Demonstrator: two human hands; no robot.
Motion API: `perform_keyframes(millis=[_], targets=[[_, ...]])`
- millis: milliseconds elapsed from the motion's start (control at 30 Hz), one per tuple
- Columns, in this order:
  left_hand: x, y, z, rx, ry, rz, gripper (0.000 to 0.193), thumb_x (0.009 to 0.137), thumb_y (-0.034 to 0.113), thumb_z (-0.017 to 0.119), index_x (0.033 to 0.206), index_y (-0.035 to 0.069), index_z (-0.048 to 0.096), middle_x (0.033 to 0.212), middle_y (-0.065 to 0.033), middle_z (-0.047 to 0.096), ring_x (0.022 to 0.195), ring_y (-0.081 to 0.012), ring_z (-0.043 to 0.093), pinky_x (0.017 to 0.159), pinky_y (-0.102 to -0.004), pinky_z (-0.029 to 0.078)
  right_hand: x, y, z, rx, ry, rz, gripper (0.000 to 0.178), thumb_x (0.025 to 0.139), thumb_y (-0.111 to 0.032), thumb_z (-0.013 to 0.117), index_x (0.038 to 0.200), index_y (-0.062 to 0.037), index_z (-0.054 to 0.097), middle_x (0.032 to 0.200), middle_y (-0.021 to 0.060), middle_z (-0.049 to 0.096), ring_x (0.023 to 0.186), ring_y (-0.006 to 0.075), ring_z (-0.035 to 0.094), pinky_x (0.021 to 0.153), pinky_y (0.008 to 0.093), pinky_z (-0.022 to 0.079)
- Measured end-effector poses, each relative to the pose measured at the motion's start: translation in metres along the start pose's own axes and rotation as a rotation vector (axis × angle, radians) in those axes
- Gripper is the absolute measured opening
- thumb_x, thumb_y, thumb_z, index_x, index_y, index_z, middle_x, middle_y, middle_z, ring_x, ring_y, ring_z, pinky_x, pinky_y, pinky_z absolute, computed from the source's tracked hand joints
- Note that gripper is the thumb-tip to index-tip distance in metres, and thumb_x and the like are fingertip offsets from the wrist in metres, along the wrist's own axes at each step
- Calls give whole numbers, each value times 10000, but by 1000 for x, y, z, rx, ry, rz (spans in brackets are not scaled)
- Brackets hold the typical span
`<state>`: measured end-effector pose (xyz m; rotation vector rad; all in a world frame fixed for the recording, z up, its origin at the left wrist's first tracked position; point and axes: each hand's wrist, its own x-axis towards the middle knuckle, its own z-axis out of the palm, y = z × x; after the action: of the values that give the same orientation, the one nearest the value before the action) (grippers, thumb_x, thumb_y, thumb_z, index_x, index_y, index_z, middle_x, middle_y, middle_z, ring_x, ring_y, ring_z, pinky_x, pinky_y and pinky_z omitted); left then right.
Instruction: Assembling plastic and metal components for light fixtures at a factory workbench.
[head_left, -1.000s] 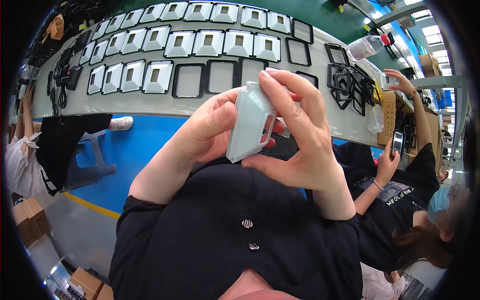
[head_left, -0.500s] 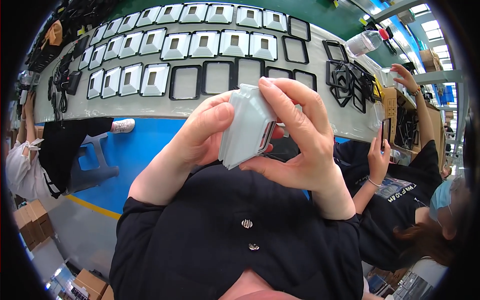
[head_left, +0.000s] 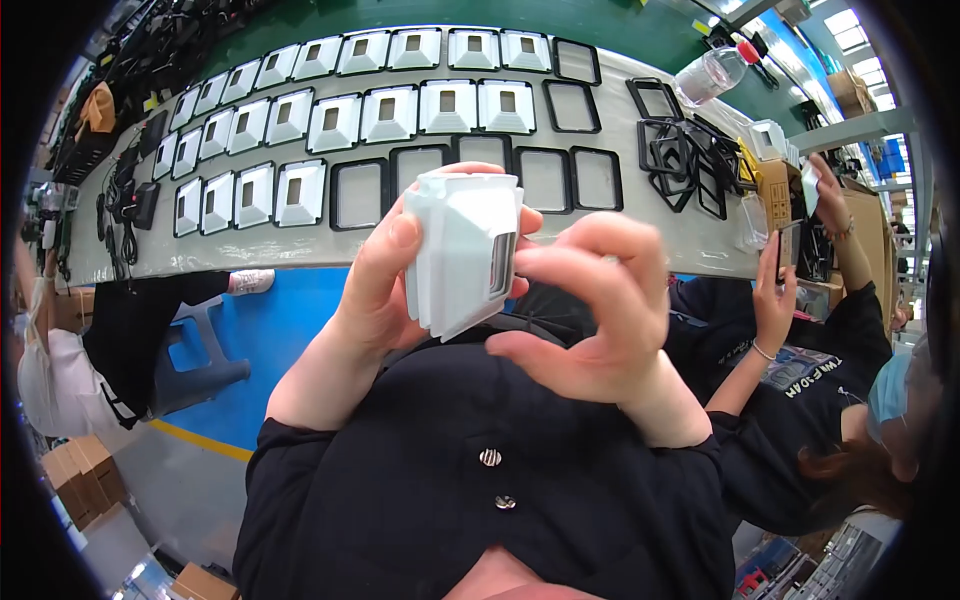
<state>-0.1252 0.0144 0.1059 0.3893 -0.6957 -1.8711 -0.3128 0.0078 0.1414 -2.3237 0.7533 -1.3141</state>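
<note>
In front of my chest, my left hand [head_left: 372, 275] grips white plastic covers [head_left: 455, 250] with sloped sides and a small rectangular window. Several rim edges show on the left, so they look nested; how many I cannot tell. Beside the window, my right hand [head_left: 605, 310] is curved with thumb and fingers apart. Its index fingertip is at the window edge; whether it touches I cannot tell. Beyond my hands, rows of similar white covers [head_left: 335, 122] sit in black rectangular frames [head_left: 357, 195] on the table [head_left: 225, 256]. Some frames there hold no cover.
Loose black frames [head_left: 668, 155] are heaped at the table's right, near a clear bottle [head_left: 712, 75] with a red cap. Black cables [head_left: 122, 215] lie at the left end. A co-worker's hand [head_left: 772, 310] holds a dark flat device at right. A grey stool [head_left: 200, 360] stands at left.
My right hand has let go of the white covers and drawn back to the right. The covers have turned, showing more of their sloped face. The co-worker's raised hand now holds something pale.
</note>
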Motion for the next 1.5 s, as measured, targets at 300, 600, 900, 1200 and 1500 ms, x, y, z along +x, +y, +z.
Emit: perform_keyframes(millis=[300,600,900,1200,1500], targets=[[9,-11,-8,-81,102,-72,668,903,511,484,1374,60,338,1235,-220,528,1095,-329,589,930,-437,497,-10,15,12,-123,42,-150,366,572,-26,799,927,-82,732,867,20,585,713,186,576,599,284,453],[33,-9,-37,-53,185,-127,681,891,516,523,1357,50,351,1254,-247,505,1103,-326,583,868,-458,528,74,167,-57,-376,-210,434,190,880,-172,601,843,8,648,819,132,585,747,295,573,677,361,455],[55,2,-65,-98,184,-197,780,826,462,665,1380,30,325,1258,-289,490,1132,-364,571,903,-474,524,97,284,-30,-487,-357,356,186,903,-200,593,879,-22,640,907,109,580,814,305,593,740,390,484],[70,1,-83,-162,83,-257,754,850,437,669,1391,38,327,1303,-267,478,1166,-347,556,925,-419,509,84,302,-18,-462,-353,401,154,894,-177,611,873,-27,634,879,94,564,740,255,574,670,348,470],[65,-1,-84,-168,102,-242,767,845,441,671,1396,37,322,1303,-268,474,1175,-349,548,927,-429,509,84,296,-18,-520,-331,338,156,851,-198,665,857,-48,626,901,83,576,776,250,582,691,352,473]])
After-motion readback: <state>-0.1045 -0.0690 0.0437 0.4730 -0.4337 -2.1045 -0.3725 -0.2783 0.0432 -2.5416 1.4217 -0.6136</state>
